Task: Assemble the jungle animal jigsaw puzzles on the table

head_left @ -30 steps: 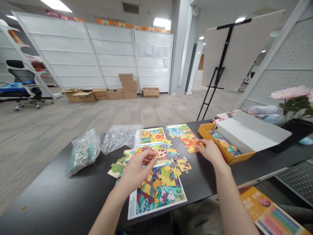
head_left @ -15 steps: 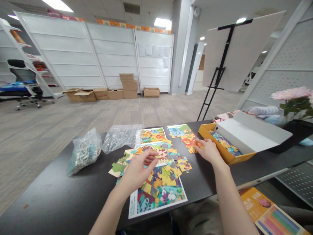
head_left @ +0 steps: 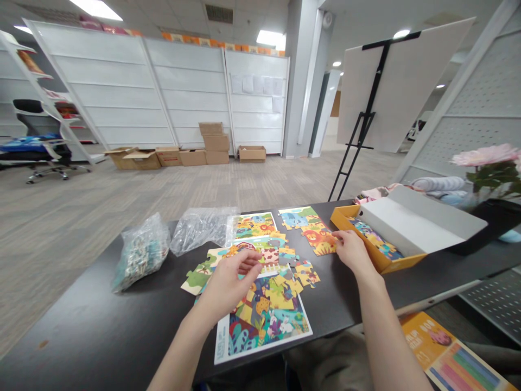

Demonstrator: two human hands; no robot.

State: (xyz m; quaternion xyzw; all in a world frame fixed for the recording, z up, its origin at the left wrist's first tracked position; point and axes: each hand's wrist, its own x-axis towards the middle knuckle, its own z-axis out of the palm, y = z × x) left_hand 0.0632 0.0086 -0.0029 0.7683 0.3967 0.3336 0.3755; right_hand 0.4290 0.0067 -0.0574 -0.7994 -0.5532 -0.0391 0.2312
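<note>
My left hand (head_left: pixel 236 277) hovers over the heap of jigsaw pieces, its fingers loosely curled and thumb apart, with nothing visible in them. Beneath it are loose pieces (head_left: pixel 280 293) lying on a printed puzzle sheet (head_left: pixel 264 339). Pieces with a green tree picture (head_left: pixel 199 277) stick out to the left of this hand. My right hand (head_left: pixel 350 251) is at the right edge of a joined puzzle section with lions (head_left: pixel 318 239), fingertips against its edge and not wrapped round it. Above the lions, a blue elephant section (head_left: pixel 295 218) is joined on.
An open yellow box (head_left: pixel 382 266) with puzzle pieces inside stands to the right. On the left lie a filled clear bag (head_left: pixel 142 252) and an empty plastic bag (head_left: pixel 203 228). Another picture sheet (head_left: pixel 256 224) is at the back. A flower pot (head_left: pixel 484 222) stands far right.
My right hand has slid slightly right, from on top of the lion section to its edge, uncovering the lower right corner. My left hand has barely moved.
</note>
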